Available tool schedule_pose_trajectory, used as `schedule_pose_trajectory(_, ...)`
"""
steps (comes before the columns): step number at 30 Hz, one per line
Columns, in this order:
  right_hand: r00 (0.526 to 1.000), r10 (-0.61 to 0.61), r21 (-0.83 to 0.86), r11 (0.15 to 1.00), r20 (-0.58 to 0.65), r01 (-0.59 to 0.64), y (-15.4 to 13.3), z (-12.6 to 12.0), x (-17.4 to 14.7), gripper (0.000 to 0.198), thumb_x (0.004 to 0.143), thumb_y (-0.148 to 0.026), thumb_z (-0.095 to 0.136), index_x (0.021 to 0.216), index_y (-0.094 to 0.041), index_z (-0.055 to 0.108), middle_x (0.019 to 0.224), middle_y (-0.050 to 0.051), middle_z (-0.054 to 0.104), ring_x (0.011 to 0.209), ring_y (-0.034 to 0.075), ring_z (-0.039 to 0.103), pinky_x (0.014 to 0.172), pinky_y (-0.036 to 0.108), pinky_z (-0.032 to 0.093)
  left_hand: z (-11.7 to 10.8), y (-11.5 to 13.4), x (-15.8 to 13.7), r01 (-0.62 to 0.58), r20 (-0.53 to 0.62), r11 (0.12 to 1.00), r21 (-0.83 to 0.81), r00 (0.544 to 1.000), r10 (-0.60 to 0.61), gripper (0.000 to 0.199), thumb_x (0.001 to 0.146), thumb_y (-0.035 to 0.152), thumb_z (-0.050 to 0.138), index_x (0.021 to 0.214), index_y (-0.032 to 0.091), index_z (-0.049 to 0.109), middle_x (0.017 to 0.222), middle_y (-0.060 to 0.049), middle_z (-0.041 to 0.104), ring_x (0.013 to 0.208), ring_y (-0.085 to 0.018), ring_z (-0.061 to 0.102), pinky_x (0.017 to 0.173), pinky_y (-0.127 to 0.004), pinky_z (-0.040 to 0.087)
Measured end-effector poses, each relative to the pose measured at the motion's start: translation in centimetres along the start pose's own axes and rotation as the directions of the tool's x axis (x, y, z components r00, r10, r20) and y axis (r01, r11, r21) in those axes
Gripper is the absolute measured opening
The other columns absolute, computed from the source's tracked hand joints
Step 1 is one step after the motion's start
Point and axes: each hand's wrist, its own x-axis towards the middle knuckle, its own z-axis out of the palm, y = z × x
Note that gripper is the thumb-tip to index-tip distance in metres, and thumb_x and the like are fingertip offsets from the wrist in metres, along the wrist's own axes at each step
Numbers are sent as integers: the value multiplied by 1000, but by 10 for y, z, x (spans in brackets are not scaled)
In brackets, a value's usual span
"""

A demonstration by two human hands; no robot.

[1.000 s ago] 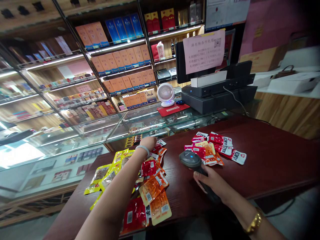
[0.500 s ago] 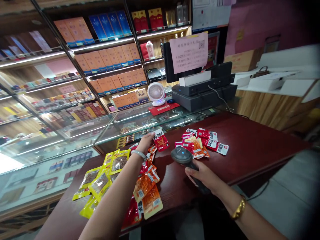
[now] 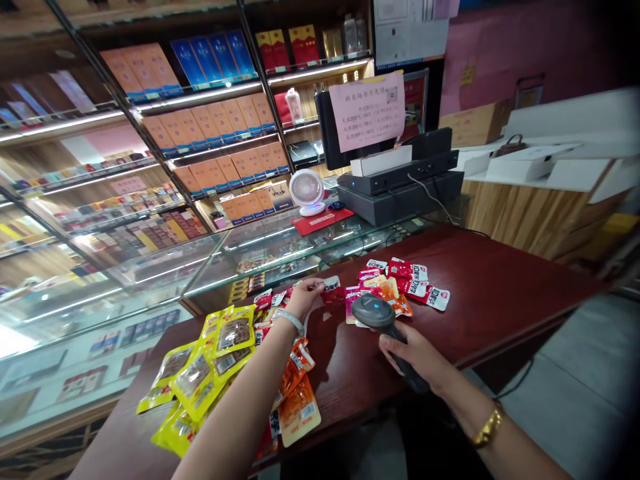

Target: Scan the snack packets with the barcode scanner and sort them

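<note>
My left hand (image 3: 306, 299) pinches a small red and white snack packet (image 3: 331, 285), tilted so that mostly its white end shows. My right hand (image 3: 414, 355) is wrapped round the handle of a dark grey barcode scanner (image 3: 374, 311), its head pointing left towards the packet. Under and beside my left forearm lie orange snack packets (image 3: 300, 410) and red ones, partly hidden by the arm. Left of them is a heap of yellow snack packets (image 3: 235, 330) with clear windows. Beyond the scanner lies a pile of red and orange packets (image 3: 417, 285).
Everything lies on a dark red table (image 3: 505, 287). Behind it runs a glass display counter (image 3: 200, 267), bearing a white fan (image 3: 307, 190) on a red mat and a monitor with a pink notice (image 3: 369, 110). Shelves of boxes (image 3: 207, 123) stand at the back.
My left hand has moved slightly right and down, and the packet in it has turned from face-on to nearly edge-on. The scanner has shifted a little right in view.
</note>
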Motion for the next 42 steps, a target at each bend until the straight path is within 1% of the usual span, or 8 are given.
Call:
schedule_pose_trajectory(4,999,-8,28,1000,-33,8,-3,-4,-3,48,76,-60,77,88,-20,53,58,-9,48,43,6,38,39,18,30,-3,9,-9,-135,26,908,397,990,136,29,86,42,58,90,19,75,85,-5,75,86,-21,68,84,-33,51)
schedule_pose_trajectory(11,1000,-17,38,999,-14,18,-7,-4,-6,45,78,-58,76,89,-21,52,59,-9,48,44,6,38,40,18,30,1,10,-33,-125,47,934,334,992,115,38,89,54,50,85,20,67,77,-3,71,69,-17,65,62,-26,50)
schedule_pose_trajectory(17,1000,-29,24,999,8,29,-11,-2,-7,45,79,-57,75,90,-20,52,58,-9,48,44,6,39,41,18,30,0,0,-43,-145,56,903,404,989,134,15,78,34,63,81,20,68,78,-1,71,74,-16,64,72,-27,47)
schedule_pose_trajectory(28,998,-53,42,998,-17,54,-8,-1,-3,46,79,-57,75,93,-19,54,57,-9,47,43,6,37,39,18,30,6,-2,-55,-156,69,960,234,987,143,20,75,38,67,78,19,68,76,-1,67,69,-14,60,68,-25,46)
schedule_pose_trajectory(33,999,-34,60,998,-25,35,-1,0,-1,46,79,-56,76,98,-19,56,57,-9,47,44,6,38,40,17,31,32,0,-38,-62,37,998,21,997,62,22,73,37,70,80,17,66,65,2,62,52,-9,51,54,-21,41)
schedule_pose_trajectory(37,1000,-5,55,998,-8,6,3,5,7,49,77,-59,76,100,-19,56,56,-9,48,42,6,38,39,17,31,64,4,-17,-8,303,987,-161,951,58,38,72,27,72,108,15,69,78,-3,71,64,-13,63,65,-25,51)
schedule_pose_trajectory(39,1000,13,46,999,0,-13,3,7,11,49,76,-60,77,96,-20,56,55,-9,48,42,6,38,39,18,32,67,5,-5,-43,423,998,-56,904,62,47,74,22,70,120,15,67,86,-6,74,73,-16,67,73,-28,53)
schedule_pose_trajectory(42,1000,30,33,999,6,-30,1,10,16,51,74,-61,78,95,-20,55,54,-9,48,42,6,39,39,18,31,46,4,14,-167,314,887,430,949,26,37,86,25,59,122,21,69,94,-6,76,81,-16,70,78,-27,53)
